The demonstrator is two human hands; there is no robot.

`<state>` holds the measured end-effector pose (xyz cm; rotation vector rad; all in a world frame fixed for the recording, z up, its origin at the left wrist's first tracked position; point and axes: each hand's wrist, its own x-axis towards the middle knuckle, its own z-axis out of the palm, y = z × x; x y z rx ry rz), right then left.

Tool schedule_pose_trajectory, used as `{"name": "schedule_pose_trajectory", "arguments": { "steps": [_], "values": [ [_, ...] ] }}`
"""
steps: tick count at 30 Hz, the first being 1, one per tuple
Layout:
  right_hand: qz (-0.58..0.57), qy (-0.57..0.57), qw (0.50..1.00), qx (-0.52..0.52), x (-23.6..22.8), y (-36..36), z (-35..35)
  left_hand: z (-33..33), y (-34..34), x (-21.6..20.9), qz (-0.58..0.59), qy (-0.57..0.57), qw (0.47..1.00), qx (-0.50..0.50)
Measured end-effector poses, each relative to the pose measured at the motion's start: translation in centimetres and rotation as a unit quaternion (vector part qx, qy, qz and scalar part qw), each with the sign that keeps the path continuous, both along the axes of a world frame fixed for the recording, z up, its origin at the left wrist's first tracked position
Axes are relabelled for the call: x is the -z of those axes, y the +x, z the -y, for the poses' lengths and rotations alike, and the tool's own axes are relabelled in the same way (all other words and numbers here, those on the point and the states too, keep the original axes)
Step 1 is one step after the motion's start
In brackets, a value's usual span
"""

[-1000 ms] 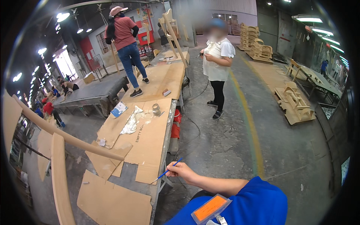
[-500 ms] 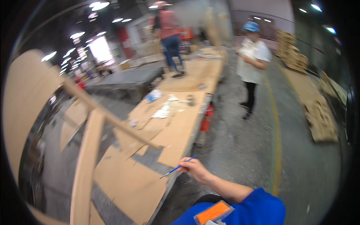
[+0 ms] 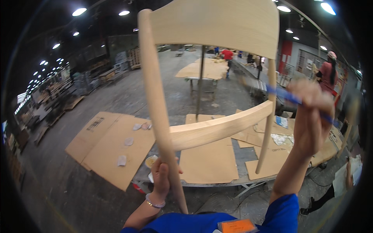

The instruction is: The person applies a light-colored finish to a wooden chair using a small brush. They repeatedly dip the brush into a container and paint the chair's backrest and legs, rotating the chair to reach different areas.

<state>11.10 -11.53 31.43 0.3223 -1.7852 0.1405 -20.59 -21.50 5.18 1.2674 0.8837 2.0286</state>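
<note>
A pale wooden chair frame (image 3: 153, 85) stands tilted in front of me, with a broad curved backrest (image 3: 213, 24) on top and a curved rail (image 3: 221, 128) below. My left hand (image 3: 161, 178) is wrapped round the lower part of its left post. Raised at the right, my right hand (image 3: 314, 105) grips a thin blue-handled brush (image 3: 285, 94). Its tip points left towards the right post and is smeared by motion. Whether the bristles touch the wood I cannot tell.
Cardboard sheets (image 3: 208, 165) cover the table beyond the frame. A small cup (image 3: 150, 161) sits near my left hand, and several pale pads (image 3: 128, 141) lie on the left cardboard. People stand at the right, one in pink (image 3: 328, 73), one in white (image 3: 347, 178).
My view has swung left and the chair frame now fills the middle. My right hand has risen with the brush. My left hand has come into view, holding the post.
</note>
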Motion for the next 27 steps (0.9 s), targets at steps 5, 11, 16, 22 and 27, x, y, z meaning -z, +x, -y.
{"name": "schedule_pose_trajectory", "arguments": {
  "steps": [5,11,16,22,27],
  "values": [
    [0.052,0.096,0.993,0.054,-8.5,-7.6,-0.6,1.6,-0.4,-0.2,0.007,0.031,0.999,0.009],
    [-0.020,0.078,0.994,-0.069,-12.8,-15.2,-1.2,2.2,-1.5,-0.6,-0.012,0.045,0.999,0.001],
    [-0.032,0.119,0.988,0.094,-13.4,-15.9,-1.8,1.6,-2.2,-0.3,-0.017,0.030,0.999,-0.028],
    [0.006,0.141,0.990,0.019,-14.2,-17.1,-4.4,0.3,-3.2,-0.2,-0.011,0.033,0.999,-0.026],
    [0.049,0.021,0.996,-0.066,-13.6,-18.7,-6.2,-0.5,-3.1,-0.2,-0.027,0.009,0.995,-0.097]
  ]
}}
